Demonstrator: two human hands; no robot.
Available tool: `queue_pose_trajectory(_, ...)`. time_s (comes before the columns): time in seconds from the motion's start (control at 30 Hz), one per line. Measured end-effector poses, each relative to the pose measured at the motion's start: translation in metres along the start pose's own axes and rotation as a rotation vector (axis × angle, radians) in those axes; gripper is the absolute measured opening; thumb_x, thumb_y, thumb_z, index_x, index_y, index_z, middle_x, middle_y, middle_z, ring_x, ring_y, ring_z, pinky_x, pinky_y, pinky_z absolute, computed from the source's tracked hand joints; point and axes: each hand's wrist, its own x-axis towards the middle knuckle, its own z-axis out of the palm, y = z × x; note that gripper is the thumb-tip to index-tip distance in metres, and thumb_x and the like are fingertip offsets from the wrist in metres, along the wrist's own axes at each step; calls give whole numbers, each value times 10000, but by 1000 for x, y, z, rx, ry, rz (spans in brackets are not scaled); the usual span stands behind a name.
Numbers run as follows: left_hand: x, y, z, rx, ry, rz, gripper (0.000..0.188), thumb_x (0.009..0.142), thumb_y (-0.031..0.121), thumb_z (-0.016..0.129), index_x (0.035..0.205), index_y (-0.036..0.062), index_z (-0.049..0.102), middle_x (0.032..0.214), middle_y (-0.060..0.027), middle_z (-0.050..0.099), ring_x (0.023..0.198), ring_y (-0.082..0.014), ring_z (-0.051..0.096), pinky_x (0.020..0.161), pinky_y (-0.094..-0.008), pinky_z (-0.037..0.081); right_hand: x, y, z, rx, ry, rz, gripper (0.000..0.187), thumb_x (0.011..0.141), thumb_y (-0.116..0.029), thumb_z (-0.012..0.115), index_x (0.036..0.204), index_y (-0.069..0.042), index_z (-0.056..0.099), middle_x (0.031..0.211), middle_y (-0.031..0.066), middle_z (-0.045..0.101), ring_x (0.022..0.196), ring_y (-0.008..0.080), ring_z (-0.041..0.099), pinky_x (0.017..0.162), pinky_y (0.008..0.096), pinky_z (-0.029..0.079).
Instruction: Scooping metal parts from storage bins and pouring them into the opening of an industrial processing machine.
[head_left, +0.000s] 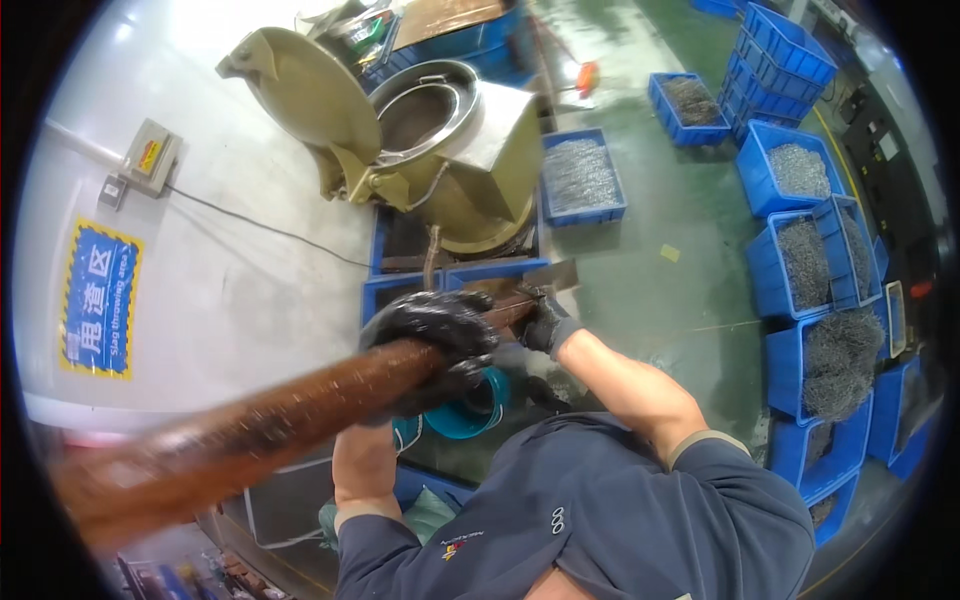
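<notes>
A thick, wet brown wooden pole (270,430) runs slantwise from the lower left up to the middle. Wrapped round it is my left hand (430,335), in a shiny wet black glove. My right hand (545,325), gloved in black, closes on the pole's far part. Just beyond it lies a flat brownish-grey piece (556,278); whether it joins the pole I cannot tell. Ahead stands an olive-coloured drum machine (480,200), its round lid (305,100) raised and its metal-rimmed opening (425,105) showing. A teal bucket (465,420) sits below my hands, partly hidden.
Blue crates (372,290) stand at the machine's foot. Another crate with silvery metal shavings (580,175) is right of it. More shavings-filled crates (790,370) line the right side, near a crate stack (775,75). A cable (270,230) runs from a wall box (152,155).
</notes>
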Motion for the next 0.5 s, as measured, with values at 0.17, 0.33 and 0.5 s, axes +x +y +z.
queue_pose_trajectory(0.17,12,13,22,164,467,674,251,845,205,658,965,-13,625,736,-108,646,714,-226,643,915,-475,469,76,-98,-41,77,-92,-281,271,888,-332,654,1038,-110,612,956,66,671,873,226,652,808,376,566)
queue_pose_trajectory(0.33,55,-7,35,24,603,506,157,796,175,697,825,21,693,683,-83,679,724,-244,686,941,-480,480,98,-151,-9,-38,197,-167,305,835,-374,699,974,-111,628,926,88,676,860,291,647,832,424,556)
queue_pose_trajectory(0.5,108,-51,49,125,844,371,203,848,193,659,950,19,635,720,-75,652,721,-233,655,949,-503,465,151,-196,-38,-127,193,73,351,794,-391,744,989,-121,633,988,70,679,941,259,630,921,395,512)
